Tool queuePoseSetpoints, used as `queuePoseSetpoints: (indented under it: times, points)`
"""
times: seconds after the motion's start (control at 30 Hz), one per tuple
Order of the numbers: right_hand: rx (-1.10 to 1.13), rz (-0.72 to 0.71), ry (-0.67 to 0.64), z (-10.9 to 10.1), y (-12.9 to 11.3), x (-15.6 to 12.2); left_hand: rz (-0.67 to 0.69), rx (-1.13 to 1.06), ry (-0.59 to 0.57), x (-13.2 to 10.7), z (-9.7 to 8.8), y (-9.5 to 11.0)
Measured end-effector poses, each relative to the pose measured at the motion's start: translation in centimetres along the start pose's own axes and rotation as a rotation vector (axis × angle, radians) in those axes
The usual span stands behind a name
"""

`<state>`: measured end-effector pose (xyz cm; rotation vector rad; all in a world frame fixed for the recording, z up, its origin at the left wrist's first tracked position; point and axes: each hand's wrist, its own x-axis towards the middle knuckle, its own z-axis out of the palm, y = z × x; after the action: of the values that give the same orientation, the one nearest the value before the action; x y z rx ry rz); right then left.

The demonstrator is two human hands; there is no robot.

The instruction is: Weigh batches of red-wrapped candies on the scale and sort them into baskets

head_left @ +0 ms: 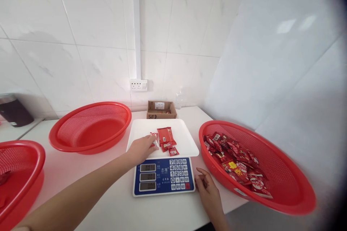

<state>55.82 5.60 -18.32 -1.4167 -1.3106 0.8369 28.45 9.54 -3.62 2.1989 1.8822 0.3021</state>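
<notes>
Your bare left forearm (pixel 81 195) slants in from the lower left, its left hand (pixel 141 148) reaching palm-down over the white plastic tray (pixel 188 144) of a blue-panelled electronic scale (pixel 176 192). Those fingers are drawn narrow around one small red-and-white wrapped packet (pixel 154 143). Your right hand (pixel 208 189) sits just beside the scale's right edge, fingers loosely curled and slightly apart, with nothing visible in them. Besides the packet you hold, three lie on the tray: one larger flat red packet (pixel 166 135) and two small glossy red packets (pixel 166 146). You have three round red plastic baskets: two on your left, one (pixel 290 191) on your right with a heap of red packets (pixel 241 162) too jumbled to count. Behind the tray stand one brown cardboard box (pixel 162 116) and one clear plastic bottle (pixel 179 99).
</notes>
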Motion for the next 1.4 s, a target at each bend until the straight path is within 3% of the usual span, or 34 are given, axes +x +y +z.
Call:
queuePoseSetpoints:
  times: [0.17, 0.33, 0.43, 0.5, 0.6, 0.7, 0.83, 0.9, 1.0, 1.13, 1.4]
  points:
    - [0.018, 0.0, -0.008, -0.1, 0.4, 0.0, -0.195, 0.03, 0.153, -0.5, -3.3, -2.8]
    - [0.02, 0.011, -0.016, -0.1, 0.5, 0.1, -0.384, 0.099, 0.28, -1.1, -7.1, -8.1]
    - [0.029, 0.015, -0.024, 0.0, 0.7, 0.2, -0.414, 0.121, 0.287, -1.5, -8.0, -10.7]
    - [0.029, 0.015, -0.013, 0.0, 0.9, 0.1, -0.391, 0.131, 0.304, -1.6, -7.8, -11.3]
    - [0.006, -0.027, 0.071, -0.2, 0.1, -0.3, -0.272, 0.122, 0.333, -1.4, -6.6, -10.1]
    - [-0.122, -0.216, 0.105, 0.0, -2.9, -0.1, -0.102, 0.062, 0.294, -0.9, -4.2, -7.3]
    - [-0.314, -0.515, -0.073, 1.6, -9.1, 2.2, 0.116, -0.024, 0.166, 0.2, -0.5, -3.4]
    - [-0.404, -0.559, -0.194, 2.9, -11.8, 3.6, 0.154, -0.048, 0.134, 0.8, 0.8, -2.0]
    - [-0.519, -0.509, -0.385, 4.7, -14.2, 5.3, 0.17, -0.076, 0.127, 1.5, 1.6, -1.0]
    - [-0.634, -0.449, -0.494, 6.1, -15.0, 6.2, 0.149, -0.136, 0.143, 1.8, 1.5, -0.9]
    - [-0.672, -0.459, -0.505, 6.7, -14.7, 6.9, 0.033, -0.412, 0.232, 1.4, 1.3, -1.4]
